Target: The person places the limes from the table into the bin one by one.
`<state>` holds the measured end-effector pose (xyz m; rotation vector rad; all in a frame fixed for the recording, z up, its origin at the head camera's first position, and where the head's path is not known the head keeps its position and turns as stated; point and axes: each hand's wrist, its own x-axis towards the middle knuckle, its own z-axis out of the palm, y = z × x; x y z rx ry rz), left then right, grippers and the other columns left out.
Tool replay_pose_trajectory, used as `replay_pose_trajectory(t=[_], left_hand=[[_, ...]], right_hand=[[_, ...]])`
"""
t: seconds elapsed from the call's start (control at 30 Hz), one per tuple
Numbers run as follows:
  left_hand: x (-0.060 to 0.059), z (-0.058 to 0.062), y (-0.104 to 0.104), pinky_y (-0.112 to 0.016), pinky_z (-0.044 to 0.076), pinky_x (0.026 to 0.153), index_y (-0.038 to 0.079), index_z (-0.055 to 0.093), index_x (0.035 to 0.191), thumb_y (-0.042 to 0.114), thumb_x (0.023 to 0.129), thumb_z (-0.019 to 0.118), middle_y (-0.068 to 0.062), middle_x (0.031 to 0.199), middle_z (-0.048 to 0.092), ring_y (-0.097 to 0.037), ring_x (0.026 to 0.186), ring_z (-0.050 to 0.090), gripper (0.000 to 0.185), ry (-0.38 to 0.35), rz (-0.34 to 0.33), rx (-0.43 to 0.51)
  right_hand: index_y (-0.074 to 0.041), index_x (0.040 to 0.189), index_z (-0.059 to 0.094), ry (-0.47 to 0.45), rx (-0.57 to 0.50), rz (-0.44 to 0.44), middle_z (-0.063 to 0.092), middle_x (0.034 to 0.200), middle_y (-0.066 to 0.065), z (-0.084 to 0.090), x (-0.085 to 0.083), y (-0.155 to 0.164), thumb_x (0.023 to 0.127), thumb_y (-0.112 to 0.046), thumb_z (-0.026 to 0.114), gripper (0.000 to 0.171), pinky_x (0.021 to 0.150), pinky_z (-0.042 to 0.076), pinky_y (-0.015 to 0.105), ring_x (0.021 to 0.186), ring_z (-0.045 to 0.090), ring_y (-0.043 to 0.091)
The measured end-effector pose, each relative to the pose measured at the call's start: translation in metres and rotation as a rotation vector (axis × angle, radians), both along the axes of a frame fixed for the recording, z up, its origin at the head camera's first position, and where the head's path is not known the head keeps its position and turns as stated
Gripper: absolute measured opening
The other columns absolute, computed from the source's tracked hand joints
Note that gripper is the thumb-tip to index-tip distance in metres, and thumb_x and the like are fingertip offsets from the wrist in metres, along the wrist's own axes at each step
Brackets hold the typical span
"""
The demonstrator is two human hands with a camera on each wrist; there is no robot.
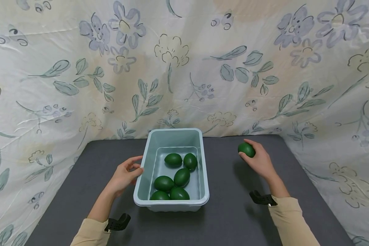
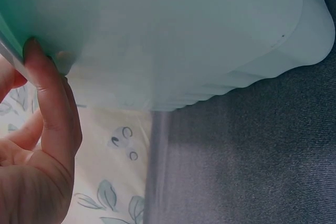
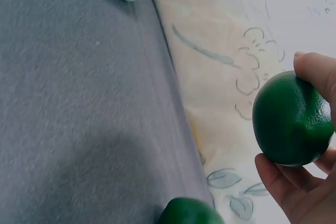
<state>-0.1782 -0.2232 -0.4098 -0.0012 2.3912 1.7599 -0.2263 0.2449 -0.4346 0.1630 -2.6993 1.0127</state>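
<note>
You have a green lime (image 1: 246, 149) cupped in your right hand (image 1: 259, 162), fingers curled round it, lifted off the grey bench (image 1: 233, 212) well to the right of the pale blue tub (image 1: 147, 164). Six more limes (image 1: 175, 177) lie loose on the tub's floor, bunched towards its near end. Your left hand (image 1: 124, 176) rests with relaxed, fairly straight fingers against the tub's left wall, apparently bracing it against sliding. The right wrist view shows another lime (image 3: 190, 212) on the bench below your hand, beside the flowered cloth (image 1: 184, 68).
</note>
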Motion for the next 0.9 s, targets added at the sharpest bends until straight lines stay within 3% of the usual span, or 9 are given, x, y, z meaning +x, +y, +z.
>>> replay_pose_trajectory(t=[0.57,0.9], left_hand=[[0.001,0.002,0.001,-0.041,0.053,0.067,0.011,0.042,0.135,0.015,0.088,0.060,-0.018,0.104,0.055,-0.021,0.085,0.058,0.050,-0.011,0.005,-0.012],[0.000,0.001,0.000,-0.041,0.053,0.067,0.011,0.042,0.135,0.016,0.088,0.060,-0.018,0.103,0.056,-0.021,0.085,0.059,0.050,-0.012,0.002,-0.015]], right_hand=[[-0.010,0.138,0.040,0.061,-0.034,0.077,0.046,0.125,0.020,0.034,-0.014,-0.029,0.087,-0.033,0.062,0.060,0.074,0.045,0.049,0.097,0.050,0.034],[-0.010,0.137,0.041,0.070,-0.068,0.140,0.042,0.133,0.019,0.048,-0.019,-0.048,0.086,-0.026,0.065,0.059,0.077,0.045,0.050,0.102,0.050,0.035]])
